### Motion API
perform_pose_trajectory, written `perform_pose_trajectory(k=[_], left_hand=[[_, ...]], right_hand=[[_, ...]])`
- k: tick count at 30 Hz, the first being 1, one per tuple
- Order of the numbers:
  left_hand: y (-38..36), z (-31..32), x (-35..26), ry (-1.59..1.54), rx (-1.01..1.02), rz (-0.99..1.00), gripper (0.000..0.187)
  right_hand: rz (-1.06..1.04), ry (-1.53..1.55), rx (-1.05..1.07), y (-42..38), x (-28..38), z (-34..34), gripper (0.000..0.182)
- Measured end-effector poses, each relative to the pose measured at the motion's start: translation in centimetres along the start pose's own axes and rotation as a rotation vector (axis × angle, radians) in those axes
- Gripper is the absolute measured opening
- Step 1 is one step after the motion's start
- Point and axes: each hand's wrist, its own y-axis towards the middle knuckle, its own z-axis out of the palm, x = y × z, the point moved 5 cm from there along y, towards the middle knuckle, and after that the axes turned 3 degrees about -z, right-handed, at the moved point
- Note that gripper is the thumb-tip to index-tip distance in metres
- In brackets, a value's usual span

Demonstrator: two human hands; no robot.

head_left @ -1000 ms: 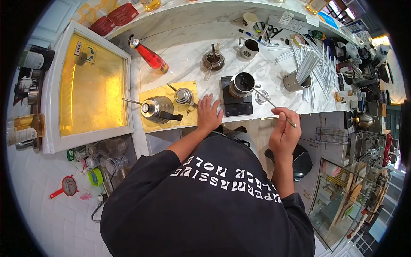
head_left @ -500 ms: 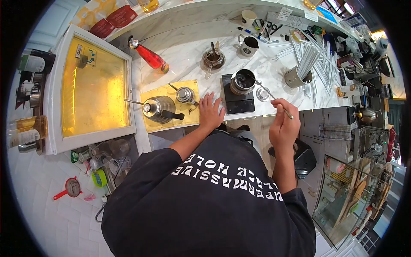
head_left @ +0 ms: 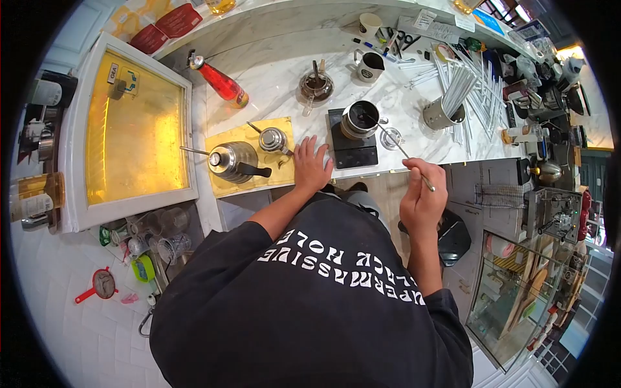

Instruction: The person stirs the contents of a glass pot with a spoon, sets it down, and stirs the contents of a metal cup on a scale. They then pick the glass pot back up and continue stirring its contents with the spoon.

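My right hand is closed on the handle of a long thin spoon, whose far end dips into a metal cup with dark contents. That cup stands on a black scale. Fingers spread, my left hand rests on the counter's front edge, between the scale and a yellow cloth. On the cloth are a steel gooseneck kettle and a smaller metal pot. A small round clear item lies right of the scale.
Behind stand a glass pot, a white pitcher and a red bottle. To the right, a metal container holds straws, with more scattered around it. A paper cup, pens and scissors lie farther back.
The whole view has shifted slightly. My right hand has tilted a little with the spoon, whose tip stays in the cup. My left hand remains at the counter edge.
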Motion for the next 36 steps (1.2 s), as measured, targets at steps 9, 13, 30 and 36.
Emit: perform_pose_trajectory(k=[9,13,30,36], left_hand=[[0.1,-0.2,0.0,-0.010,0.006,-0.003,0.047],[-0.1,-0.2,0.0,-0.003,0.019,-0.006,0.047],[0.1,0.1,-0.2,0.040,0.016,-0.032,0.048],[0.2,-0.3,-0.4,0.035,0.023,-0.055,0.048]], right_hand=[[-0.003,0.011,0.003,0.5,-0.1,-0.2,0.011],[0.016,0.021,0.016,0.6,-0.6,0.3,0.012],[-0.082,0.130,0.120,2.4,-3.7,-0.8,0.013],[-0.157,0.198,0.143,4.3,-6.1,-1.7,0.010]])
